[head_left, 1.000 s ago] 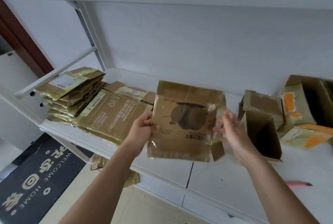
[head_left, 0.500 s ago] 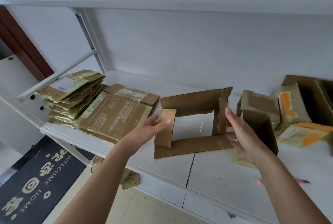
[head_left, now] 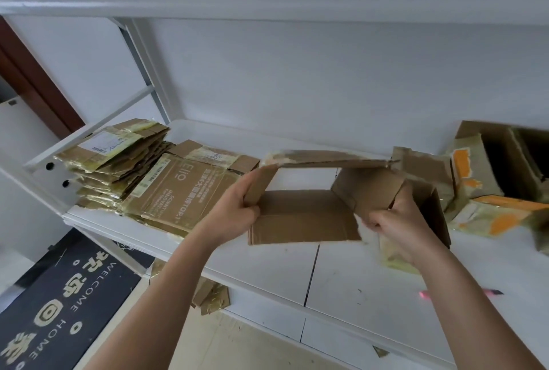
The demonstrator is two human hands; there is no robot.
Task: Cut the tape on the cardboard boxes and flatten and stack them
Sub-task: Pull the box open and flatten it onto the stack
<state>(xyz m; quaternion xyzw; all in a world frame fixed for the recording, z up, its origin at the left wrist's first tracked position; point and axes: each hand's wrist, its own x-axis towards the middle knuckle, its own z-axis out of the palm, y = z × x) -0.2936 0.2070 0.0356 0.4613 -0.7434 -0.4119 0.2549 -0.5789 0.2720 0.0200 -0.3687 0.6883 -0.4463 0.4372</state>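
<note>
While your left hand (head_left: 237,209) and right hand (head_left: 395,222) are pinching the open brown cardboard box (head_left: 303,215) by opposite flaps near the white shelf's (head_left: 267,268) front edge, it's looking light, bendable: grip creases.

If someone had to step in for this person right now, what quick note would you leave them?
Left hand grips the left wall of the open brown cardboard box; right hand grips its right wall. The box is held over the white shelf, not yet flat.
Done: a pile of flattened brown boxes lies on the left of the shelf.
Left: flatten this box, add it to the pile, then handle the unflattened orange-marked boxes on the right. The pink cutter lies at the shelf's near right.
</note>
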